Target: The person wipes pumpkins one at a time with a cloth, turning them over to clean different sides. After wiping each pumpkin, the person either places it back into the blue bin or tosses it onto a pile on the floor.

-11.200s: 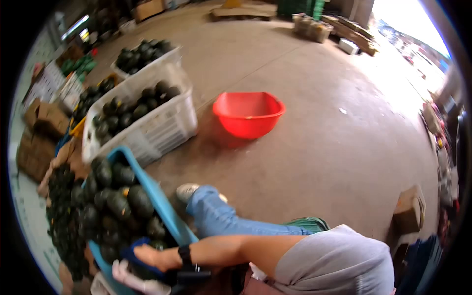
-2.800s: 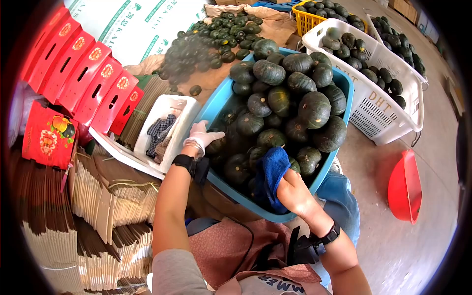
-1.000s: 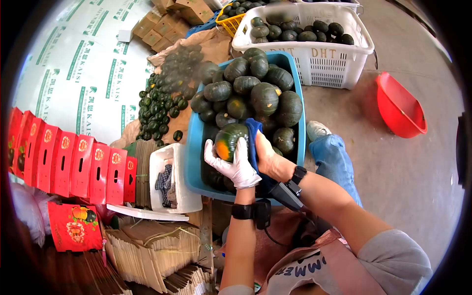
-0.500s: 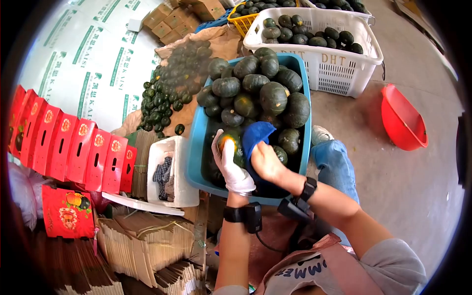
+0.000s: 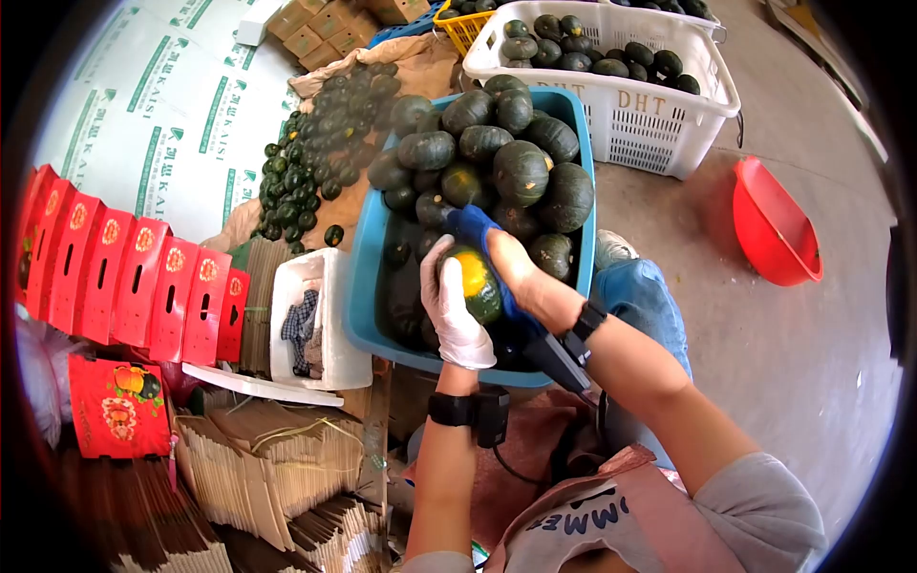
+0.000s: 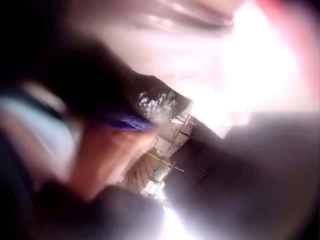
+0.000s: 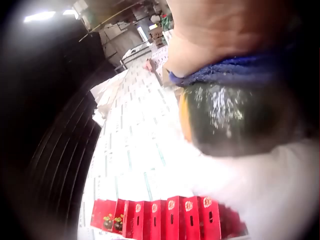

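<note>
A dark green pumpkin with a yellow-orange patch (image 5: 475, 273) is held over the near end of a blue tub (image 5: 361, 286) heaped with pumpkins. My white-gloved left hand (image 5: 455, 310) grips its left side. On its right side my bare right hand (image 5: 523, 274) presses a blue cloth (image 5: 470, 222) against the skin, fingers hidden in the cloth. In the right wrist view the cloth (image 7: 225, 71) lies along the shiny pumpkin (image 7: 235, 120), with the glove (image 7: 260, 180) under it. The left wrist view is blurred, the cloth (image 6: 122, 119) showing beside the pumpkin.
Left of the tub are a white foam box (image 5: 351, 362), red cartons (image 5: 158, 294) and folded cardboard (image 5: 229, 468). Small pumpkins (image 5: 287, 196) lie on brown sheeting. White crates (image 5: 626, 129) of pumpkins stand behind, and a red basin (image 5: 764, 224) stands on the floor at right.
The pumpkin has been turned, so its yellow-orange patch now faces up between the hands. The cloth and right hand have shifted to its upper right side. The head view has moved slightly.
</note>
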`<move>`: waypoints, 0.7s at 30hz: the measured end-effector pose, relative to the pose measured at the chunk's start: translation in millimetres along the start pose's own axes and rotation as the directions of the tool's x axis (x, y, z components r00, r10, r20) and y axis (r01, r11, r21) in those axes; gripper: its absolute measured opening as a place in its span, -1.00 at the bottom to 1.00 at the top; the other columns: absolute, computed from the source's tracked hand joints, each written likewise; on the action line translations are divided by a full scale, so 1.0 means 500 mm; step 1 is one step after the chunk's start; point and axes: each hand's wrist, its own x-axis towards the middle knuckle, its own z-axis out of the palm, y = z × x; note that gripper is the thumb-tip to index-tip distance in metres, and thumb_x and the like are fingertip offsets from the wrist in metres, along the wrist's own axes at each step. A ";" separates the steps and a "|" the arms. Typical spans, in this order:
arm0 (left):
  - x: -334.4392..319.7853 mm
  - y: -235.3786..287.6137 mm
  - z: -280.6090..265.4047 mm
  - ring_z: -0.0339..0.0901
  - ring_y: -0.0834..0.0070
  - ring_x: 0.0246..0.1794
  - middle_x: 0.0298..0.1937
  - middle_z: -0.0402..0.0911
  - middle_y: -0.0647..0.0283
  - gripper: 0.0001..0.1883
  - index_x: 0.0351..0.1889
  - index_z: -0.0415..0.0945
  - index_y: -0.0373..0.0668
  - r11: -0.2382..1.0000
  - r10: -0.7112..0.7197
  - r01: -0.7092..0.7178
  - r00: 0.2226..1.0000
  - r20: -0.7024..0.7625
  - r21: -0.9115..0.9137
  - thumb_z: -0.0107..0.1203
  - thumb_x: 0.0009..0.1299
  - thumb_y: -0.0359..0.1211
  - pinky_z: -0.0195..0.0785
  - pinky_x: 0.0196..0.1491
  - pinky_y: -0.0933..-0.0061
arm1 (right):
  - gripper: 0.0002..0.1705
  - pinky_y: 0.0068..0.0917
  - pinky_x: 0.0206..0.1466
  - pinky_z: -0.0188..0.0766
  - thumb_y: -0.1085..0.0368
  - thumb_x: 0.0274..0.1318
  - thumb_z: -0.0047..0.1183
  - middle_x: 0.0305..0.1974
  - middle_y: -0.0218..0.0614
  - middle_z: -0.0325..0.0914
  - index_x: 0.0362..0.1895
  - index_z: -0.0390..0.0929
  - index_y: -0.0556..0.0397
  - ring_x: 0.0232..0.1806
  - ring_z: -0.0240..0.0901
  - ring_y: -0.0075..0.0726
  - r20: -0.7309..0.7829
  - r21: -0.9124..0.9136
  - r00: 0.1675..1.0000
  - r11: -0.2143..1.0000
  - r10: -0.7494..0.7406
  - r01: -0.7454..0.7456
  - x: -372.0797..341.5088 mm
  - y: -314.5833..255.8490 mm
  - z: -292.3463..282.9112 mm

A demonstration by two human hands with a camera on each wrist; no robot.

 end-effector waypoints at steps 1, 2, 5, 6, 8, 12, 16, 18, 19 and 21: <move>0.006 -0.008 0.000 0.41 0.42 0.10 0.11 0.50 0.18 -0.60 0.12 0.45 -0.32 0.993 0.091 -0.084 0.993 -0.076 0.089 -0.17 0.56 -0.20 0.26 0.21 0.36 | -0.54 -0.24 -0.13 0.48 -0.02 0.32 -0.17 -0.29 -0.19 0.62 -0.16 0.58 0.11 -0.28 0.57 -0.17 0.005 -0.085 0.988 0.984 -0.154 0.154 -0.029 0.013 0.013; 0.022 -0.026 -0.009 0.41 0.39 0.09 0.11 0.49 0.15 -0.59 0.13 0.43 -0.33 0.989 0.089 -0.070 0.985 -0.150 0.128 -0.11 0.54 -0.19 0.24 0.21 0.37 | -0.51 -0.23 0.06 0.42 -0.01 0.36 -0.22 -0.12 -0.10 0.60 -0.01 0.52 0.13 -0.04 0.55 -0.09 0.083 -0.573 0.920 0.738 -0.382 0.358 -0.031 0.060 -0.017; 0.040 -0.054 -0.026 0.34 0.30 0.19 0.17 0.41 0.05 -0.49 0.22 0.33 -0.34 0.934 0.132 -0.074 0.981 -0.144 0.348 -0.06 0.53 -0.10 0.12 0.32 0.32 | -0.48 -0.35 0.39 0.10 0.04 0.43 -0.31 0.24 -0.10 0.39 0.25 0.34 0.13 0.36 0.22 -0.19 -0.147 -0.404 0.920 0.871 -0.364 0.280 -0.132 0.084 0.048; 0.032 -0.042 -0.015 0.33 0.31 0.22 0.20 0.39 0.06 -0.48 0.24 0.32 -0.33 0.954 0.140 -0.094 0.979 -0.147 0.283 -0.05 0.52 -0.10 0.10 0.34 0.32 | -0.49 -0.36 0.36 0.16 0.02 0.41 -0.25 0.19 -0.20 0.45 0.19 0.41 0.12 0.29 0.29 -0.22 -0.169 -0.244 0.899 0.901 -0.405 0.360 -0.142 0.051 0.060; 0.014 0.022 -0.013 0.28 0.35 0.28 0.30 0.28 0.11 -0.42 0.31 0.25 -0.30 0.993 -0.061 0.059 0.998 -0.011 -0.106 0.01 0.47 -0.11 0.06 0.38 0.32 | -0.49 -0.40 0.25 0.29 -0.02 0.39 -0.18 0.08 -0.29 0.54 0.14 0.49 0.10 0.12 0.43 -0.33 -0.085 0.101 0.985 0.982 -0.151 0.159 -0.119 -0.012 0.034; 0.040 0.049 -0.058 0.56 0.51 -0.10 -0.09 0.61 0.31 -0.43 0.13 0.45 -0.29 0.872 -0.278 0.417 0.853 0.442 -0.255 0.36 0.10 -0.52 0.45 0.05 0.46 | -0.44 -0.37 0.13 0.39 -0.06 0.35 -0.18 -0.05 -0.24 0.63 0.08 0.53 0.16 -0.02 0.54 -0.32 -0.071 0.091 0.997 0.995 0.034 -0.028 -0.125 -0.075 0.022; 0.029 0.033 -0.066 0.54 0.52 -0.07 -0.04 0.60 0.27 -0.33 0.08 0.43 -0.25 0.967 -0.250 0.252 0.925 0.286 0.031 0.45 -0.05 -0.57 0.45 0.05 0.44 | -0.56 0.02 -0.08 0.44 0.09 0.29 -0.28 -0.29 0.28 0.54 -0.25 0.55 0.17 -0.16 0.49 0.38 0.128 -0.833 0.835 0.399 -0.534 0.383 -0.134 -0.065 0.007; 0.027 0.023 -0.067 0.54 0.48 -0.06 -0.04 0.59 0.25 -0.27 0.10 0.38 -0.23 0.987 -0.063 0.019 0.958 0.278 0.159 0.50 -0.07 -0.48 0.45 0.06 0.41 | -0.58 0.10 -0.11 0.46 0.08 0.25 -0.23 -0.39 0.30 0.52 -0.27 0.54 0.18 -0.23 0.51 0.38 0.286 -0.906 0.823 0.142 -0.490 0.399 -0.139 -0.071 0.016; 0.021 0.010 -0.070 0.55 0.35 -0.08 -0.06 0.57 0.19 -0.31 0.05 0.40 -0.22 0.956 -0.013 -0.079 0.951 0.308 0.282 0.49 -0.08 -0.44 0.43 0.03 0.34 | -0.53 0.08 -0.10 0.50 -0.01 0.18 -0.12 -0.38 0.33 0.52 -0.28 0.55 0.19 -0.26 0.54 0.35 0.272 -0.939 0.879 0.090 -0.391 0.331 -0.149 -0.074 0.019; 0.012 -0.011 -0.049 0.52 0.17 -0.11 -0.10 0.53 0.12 -0.35 0.02 0.41 -0.22 0.760 0.268 -0.464 0.862 0.431 0.455 0.48 -0.06 -0.39 0.41 -0.02 0.25 | -0.46 0.06 -0.06 0.51 -0.09 0.13 -0.06 -0.34 0.33 0.54 -0.29 0.58 0.22 -0.22 0.57 0.30 0.373 -0.927 0.803 -0.150 -0.465 0.343 -0.170 -0.072 0.040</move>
